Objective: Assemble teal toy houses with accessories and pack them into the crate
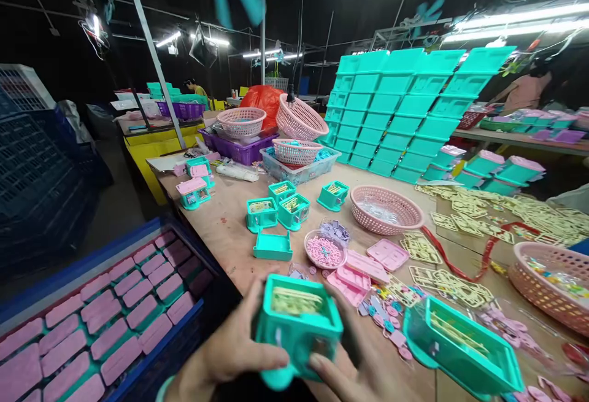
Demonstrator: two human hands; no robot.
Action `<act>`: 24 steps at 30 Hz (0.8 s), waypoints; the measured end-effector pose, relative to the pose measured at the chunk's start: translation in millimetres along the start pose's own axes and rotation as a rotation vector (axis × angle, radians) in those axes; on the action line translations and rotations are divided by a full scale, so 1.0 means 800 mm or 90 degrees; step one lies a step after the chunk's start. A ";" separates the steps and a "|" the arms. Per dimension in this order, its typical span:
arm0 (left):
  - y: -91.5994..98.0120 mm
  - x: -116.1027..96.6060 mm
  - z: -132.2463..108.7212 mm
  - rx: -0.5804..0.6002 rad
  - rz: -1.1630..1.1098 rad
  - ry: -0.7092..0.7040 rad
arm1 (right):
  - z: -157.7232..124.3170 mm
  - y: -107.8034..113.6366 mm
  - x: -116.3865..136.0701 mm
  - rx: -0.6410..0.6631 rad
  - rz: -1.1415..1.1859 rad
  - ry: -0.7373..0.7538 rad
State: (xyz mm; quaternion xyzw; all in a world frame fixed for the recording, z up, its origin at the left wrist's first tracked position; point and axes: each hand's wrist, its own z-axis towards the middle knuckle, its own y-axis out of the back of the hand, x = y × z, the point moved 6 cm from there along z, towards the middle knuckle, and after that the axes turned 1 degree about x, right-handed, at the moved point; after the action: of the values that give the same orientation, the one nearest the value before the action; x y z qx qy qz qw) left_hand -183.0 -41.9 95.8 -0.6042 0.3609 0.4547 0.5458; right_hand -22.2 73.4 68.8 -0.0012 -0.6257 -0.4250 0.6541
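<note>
Both my hands hold one teal plastic box with pale yellow parts inside, close to the table's near edge. My left hand wraps its left side, thumb across the front. My right hand grips its right side from below. Another open teal box with yellow parts lies tilted just right of my right hand. Pink lids and small pink and blue pieces are scattered behind the held box.
A blue crate of closed pink-lidded boxes sits at lower left. Several teal boxes, pink baskets, a bowl of pink bits and yellow part frames cover the table. Stacked teal boxes rise behind. A person works at far right.
</note>
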 end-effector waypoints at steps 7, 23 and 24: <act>0.214 -0.044 0.013 -0.546 0.062 -0.171 | 0.125 -0.074 0.071 0.197 -0.066 0.095; 0.335 -0.055 0.217 -0.577 0.428 -0.266 | 0.081 -0.073 0.072 0.258 -0.153 0.061; 0.319 -0.054 0.214 -0.519 0.417 -0.263 | 0.074 -0.069 0.073 0.240 -0.158 0.063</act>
State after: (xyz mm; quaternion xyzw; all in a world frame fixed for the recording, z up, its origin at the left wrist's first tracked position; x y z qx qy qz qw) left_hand -462.0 88.2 53.3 -0.5212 0.2105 0.8119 0.1575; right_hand -110.0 37.6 100.0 0.2189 -0.6568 -0.3774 0.6150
